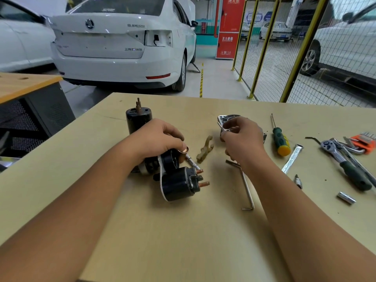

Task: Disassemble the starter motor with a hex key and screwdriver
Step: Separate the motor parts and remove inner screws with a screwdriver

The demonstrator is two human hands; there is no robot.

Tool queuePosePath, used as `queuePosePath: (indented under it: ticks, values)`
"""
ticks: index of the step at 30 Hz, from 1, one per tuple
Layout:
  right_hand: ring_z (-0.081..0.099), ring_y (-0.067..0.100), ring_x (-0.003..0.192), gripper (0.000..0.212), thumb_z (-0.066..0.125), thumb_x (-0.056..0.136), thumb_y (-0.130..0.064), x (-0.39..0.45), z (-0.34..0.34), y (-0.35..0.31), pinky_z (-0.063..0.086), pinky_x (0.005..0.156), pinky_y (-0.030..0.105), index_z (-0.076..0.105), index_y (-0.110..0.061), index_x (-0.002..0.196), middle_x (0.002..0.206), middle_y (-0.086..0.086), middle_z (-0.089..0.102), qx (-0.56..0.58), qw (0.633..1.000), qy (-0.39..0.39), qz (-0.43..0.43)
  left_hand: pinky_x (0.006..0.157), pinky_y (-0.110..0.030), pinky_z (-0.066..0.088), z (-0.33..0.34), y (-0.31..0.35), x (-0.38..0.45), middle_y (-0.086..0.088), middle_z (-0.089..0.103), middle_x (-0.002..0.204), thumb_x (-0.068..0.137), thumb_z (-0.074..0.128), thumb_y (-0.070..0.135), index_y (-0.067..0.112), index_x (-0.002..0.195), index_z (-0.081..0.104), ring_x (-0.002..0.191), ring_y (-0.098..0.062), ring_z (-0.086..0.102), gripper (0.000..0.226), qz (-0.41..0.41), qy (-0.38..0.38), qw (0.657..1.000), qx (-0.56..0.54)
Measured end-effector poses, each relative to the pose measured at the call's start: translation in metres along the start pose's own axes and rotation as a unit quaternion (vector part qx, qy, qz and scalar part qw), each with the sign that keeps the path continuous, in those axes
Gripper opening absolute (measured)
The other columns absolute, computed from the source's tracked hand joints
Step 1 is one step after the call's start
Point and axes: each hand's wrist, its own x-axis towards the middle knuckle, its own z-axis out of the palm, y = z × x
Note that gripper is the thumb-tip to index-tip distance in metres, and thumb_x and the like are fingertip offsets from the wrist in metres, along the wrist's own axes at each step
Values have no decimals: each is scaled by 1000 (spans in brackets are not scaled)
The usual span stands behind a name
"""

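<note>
Starter motor [173, 174], partly stripped, on table [183, 241]; left hand [160, 139] grips its body, likely steadying it. Right hand [242, 139] pinches a small metal part over the aluminium end housing [225, 119]. Hex key [245, 186] and screwdriver [279, 139] lie idle nearby.

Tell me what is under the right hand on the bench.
Under the right hand sits a grey metal end housing, its far rim showing. A long hex key runs out from below the wrist. The hand pinches a small metal piece; the housing's middle is covered.
</note>
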Motion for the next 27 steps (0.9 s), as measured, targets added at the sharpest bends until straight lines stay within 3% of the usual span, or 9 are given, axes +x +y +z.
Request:
queuePosePath:
  ticks: [3, 5, 7, 10, 14, 18, 21, 24, 27]
  values:
    - [67, 11, 84, 29, 68, 86, -15, 0, -2, 2, 63, 69, 37, 64, -40, 100, 93, -16, 64, -43, 998, 8, -34, 89, -34, 54, -7, -1, -2, 14, 78, 92, 82, 80, 56, 38, 95, 80, 98, -10, 72, 22, 26, -9, 1000, 10]
    - [64, 7, 87, 25, 72, 85, -19, -1, -3, 3, 60, 71, 31, 68, -35, 104, 93, -13, 65, -83, 995, -1, -56, 80, -34, 54, -21, -1, -6, 16, 78, 97, 76, 74, 74, 47, 102, 74, 97, -7, 71, 38, 38, -43, 998, 23]
    - [64, 7, 88, 23, 74, 85, -22, -1, -3, 4, 51, 67, 21, 70, -32, 105, 93, -11, 68, -99, 993, -15, -64, 79, -33, 55, -37, -4, -10, 14, 77, 102, 68, 72, 79, 52, 109, 69, 93, -5, 71, 49, 51, -99, 993, 41]
    - [65, 6, 86, 18, 74, 84, -22, -2, -1, 4, 45, 64, 18, 70, -30, 100, 89, -9, 70, -97, 993, -23, -62, 80, -30, 58, -55, -11, -15, 9, 75, 106, 59, 78, 69, 51, 115, 68, 91, -8, 72, 59, 54, -167, 983, 52]
    - [65, 10, 89, 18, 75, 84, -27, -1, -2, 4, 56, 79, 32, 73, -27, 101, 90, -12, 68, -93, 994, 0, -57, 87, -33, 60, -64, -19, -16, 7, 74, 112, 48, 91, 53, 47, 122, 67, 102, -19, 73, 78, 44, -233, 969, 77]
    - [68, 18, 85, 11, 70, 88, -30, 1, -4, 1, 59, 80, 41, 76, -22, 94, 84, -6, 71, -50, 998, 26, -41, 95, -45, 59, -64, -20, -15, 5, 74, 116, 46, 96, 46, 42, 128, 63, 105, -26, 72, 89, 50, -242, 963, 108]
    - [67, 22, 81, 12, 63, 95, -28, 0, -5, -4, 57, 74, 42, 73, -21, 92, 81, -2, 70, -16, 998, 24, -54, 106, -49, 51, -61, -18, -15, 4, 73, 121, 50, 99, 40, 38, 131, 60, 116, -21, 67, 90, 45, -246, 958, 139]
    - [59, 9, 65, 9, 63, 98, -29, -10, -6, -16, 48, 61, 30, 71, -24, 94, 73, -6, 65, 24, 993, -38, -105, 107, -48, 49, -57, -16, -15, 5, 73, 118, 53, 98, 34, 36, 126, 62, 115, -18, 67, 81, 45, -240, 957, 158]
    - [50, 7, 57, 6, 72, 92, -28, -25, -1, -25, 44, 58, 28, 72, -23, 88, 61, -8, 54, 22, 975, -143, -168, 106, -48, 50, -59, -16, -14, 3, 72, 119, 55, 100, 30, 39, 127, 61, 115, -20, 66, 82, 39, -237, 956, 168]
